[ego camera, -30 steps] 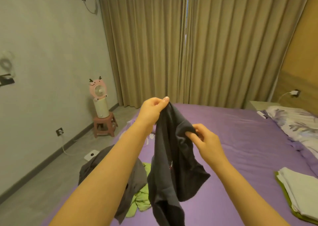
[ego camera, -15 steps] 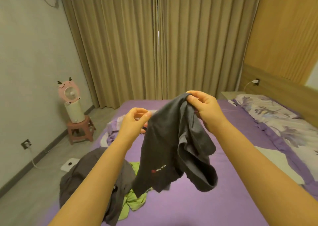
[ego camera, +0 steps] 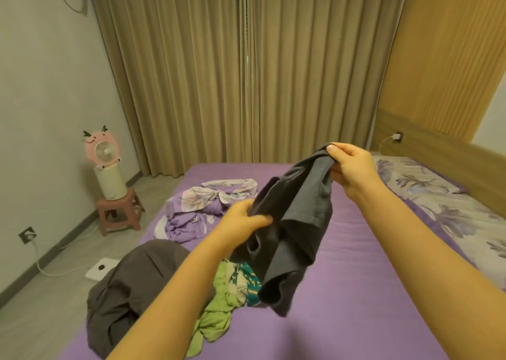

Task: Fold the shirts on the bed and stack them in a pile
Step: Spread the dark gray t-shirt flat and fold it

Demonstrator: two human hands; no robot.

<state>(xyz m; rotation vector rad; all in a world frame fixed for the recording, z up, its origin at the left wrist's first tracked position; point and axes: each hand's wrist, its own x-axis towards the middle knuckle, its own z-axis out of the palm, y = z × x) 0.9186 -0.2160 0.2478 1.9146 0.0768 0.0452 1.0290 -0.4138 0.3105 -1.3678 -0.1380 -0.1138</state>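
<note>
A dark grey shirt hangs bunched in the air above the purple bed. My right hand pinches its upper edge, held high. My left hand grips the cloth lower down on its left side. Below them on the bed lie a crumpled green shirt with a teal patterned piece and a large grey-brown garment at the bed's left edge. A crumpled lilac and white floral cloth lies further back.
A floral pillow lies at the right by the wooden headboard. On the floor at the left stand a pink fan on a small stool and a white scale. Curtains close the far wall.
My right hand has kept its pinch on the shirt's top edge. My left hand has dropped lower and taken hold of the shirt's left side. The view has swung right.
</note>
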